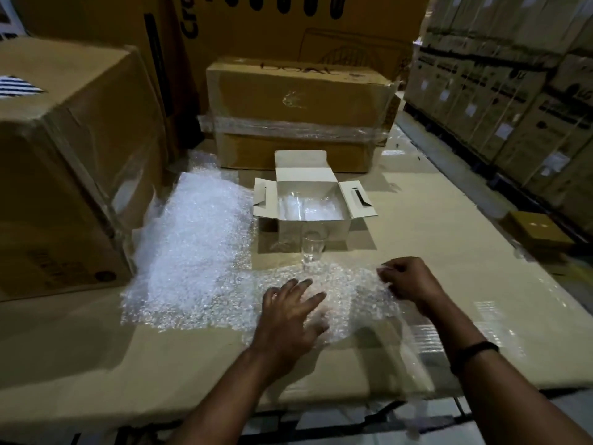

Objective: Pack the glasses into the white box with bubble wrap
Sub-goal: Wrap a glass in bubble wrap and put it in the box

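Right, both hands are down on the bubble wrap sheet on the tabletop: the left hand lies flat on it, fingers spread, while the right hand has its fingers curled, pinching the sheet's right-hand edge. And the glass stands upright, long axis vertical, at the sheet's far edge, straight ahead of the hands and just in front of the white box. It's closer to the left fingertips than to the right hand. I'd say the left goes forward for it, and it wants tipping onto its side across the sheet before any rolling.
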A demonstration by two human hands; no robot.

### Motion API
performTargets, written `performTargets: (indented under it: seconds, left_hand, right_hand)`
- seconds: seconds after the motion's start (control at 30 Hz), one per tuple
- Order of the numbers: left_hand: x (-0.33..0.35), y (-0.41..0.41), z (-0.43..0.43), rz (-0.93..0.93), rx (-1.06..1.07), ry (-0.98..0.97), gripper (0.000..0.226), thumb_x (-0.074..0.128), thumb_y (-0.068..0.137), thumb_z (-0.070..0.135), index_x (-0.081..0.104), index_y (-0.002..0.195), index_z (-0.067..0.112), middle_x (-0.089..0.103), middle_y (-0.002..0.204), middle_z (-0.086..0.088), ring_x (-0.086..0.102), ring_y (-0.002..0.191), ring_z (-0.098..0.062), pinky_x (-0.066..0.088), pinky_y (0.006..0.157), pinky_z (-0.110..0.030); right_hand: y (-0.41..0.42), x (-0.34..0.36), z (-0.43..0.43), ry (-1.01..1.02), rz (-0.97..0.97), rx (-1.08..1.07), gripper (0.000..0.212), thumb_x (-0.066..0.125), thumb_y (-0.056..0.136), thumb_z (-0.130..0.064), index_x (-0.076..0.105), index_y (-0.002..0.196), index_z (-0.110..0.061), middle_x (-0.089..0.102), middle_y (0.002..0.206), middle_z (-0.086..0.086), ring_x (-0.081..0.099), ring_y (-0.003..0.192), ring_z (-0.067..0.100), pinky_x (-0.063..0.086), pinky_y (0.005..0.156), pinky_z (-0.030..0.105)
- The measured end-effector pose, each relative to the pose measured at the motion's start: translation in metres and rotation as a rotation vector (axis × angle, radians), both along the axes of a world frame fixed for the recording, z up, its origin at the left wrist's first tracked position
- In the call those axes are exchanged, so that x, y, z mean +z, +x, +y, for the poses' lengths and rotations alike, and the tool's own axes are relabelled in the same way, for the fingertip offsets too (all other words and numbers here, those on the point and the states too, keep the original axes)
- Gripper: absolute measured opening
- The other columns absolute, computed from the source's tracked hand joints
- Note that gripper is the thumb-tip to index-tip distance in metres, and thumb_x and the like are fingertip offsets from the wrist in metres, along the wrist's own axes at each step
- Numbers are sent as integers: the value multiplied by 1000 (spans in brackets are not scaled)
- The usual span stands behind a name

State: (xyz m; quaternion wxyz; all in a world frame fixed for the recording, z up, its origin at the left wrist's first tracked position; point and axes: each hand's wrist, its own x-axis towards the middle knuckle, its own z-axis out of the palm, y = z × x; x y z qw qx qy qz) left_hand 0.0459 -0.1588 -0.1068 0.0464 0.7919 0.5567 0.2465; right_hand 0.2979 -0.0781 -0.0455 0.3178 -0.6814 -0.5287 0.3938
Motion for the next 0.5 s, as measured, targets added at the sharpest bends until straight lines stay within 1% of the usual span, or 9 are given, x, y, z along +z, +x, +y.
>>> performTargets:
  seconds: [0.03,0.07,0.1,0.13,0.2,0.27,0.37,0.43,0.5]
  left_hand:
    - [2,10,0,86,-14,-79,59,44,87,63,45,140,40,35,155,3,28,144,-23,21,110,-49]
    - [3,19,0,149,-30,-153,65,39,88,66,32,147,40,19,161,4,13,149,-21,11,115,-51]
    - [4,28,1,201,-46,-218,69,35,89,68,23,150,40,8,163,4,3,150,-19,4,117,-52]
    - [5,35,2,247,-56,-268,70,32,90,69,20,152,38,5,164,3,0,150,-20,1,117,-53]
    - [6,46,2,287,-43,-305,69,29,92,68,19,153,36,6,164,0,1,150,-21,2,117,-54]
    - [5,56,4,289,15,-305,69,25,93,68,15,153,36,1,164,3,-2,150,-20,1,117,-54]
    - [4,63,4,341,50,-407,70,22,93,69,11,154,36,-1,164,2,-3,150,-20,-1,117,-54]
    - [7,61,4,288,65,-394,72,16,91,72,18,153,35,6,164,3,0,150,-17,-3,118,-52]
    - [13,51,1,168,137,-263,73,11,88,68,34,148,34,22,160,5,11,149,-16,1,118,-47]
  right_hand:
    - [14,0,5,7,-31,-1,17,69,88,-12,70,76,-1,55,54,8,42,41,16,38,48,26]
    - [25,-1,10,3,-67,3,17,70,88,-14,70,76,-3,57,56,9,44,41,17,39,49,26]
    - [35,-2,14,-6,-89,10,18,70,88,-17,70,76,-3,61,59,10,46,42,18,40,50,27]
    - [42,-4,16,-17,-93,14,20,70,88,-20,71,77,-3,63,62,13,47,43,19,41,50,28]
    - [51,-7,19,-38,-90,2,21,71,88,-26,72,82,-6,67,69,14,51,46,20,43,51,27]
    - [58,-8,20,-54,-91,-8,19,72,87,-29,72,86,-9,70,76,15,56,52,22,46,51,27]
    - [62,-8,17,-32,-85,14,14,67,90,-16,72,93,-3,70,79,19,56,53,23,47,51,29]
    - [60,-3,14,24,-102,45,12,64,89,-10,72,95,-3,71,79,14,58,52,22,49,53,30]
    - [50,7,7,115,-148,99,12,62,89,-11,72,95,-6,72,78,8,61,50,19,50,52,27]
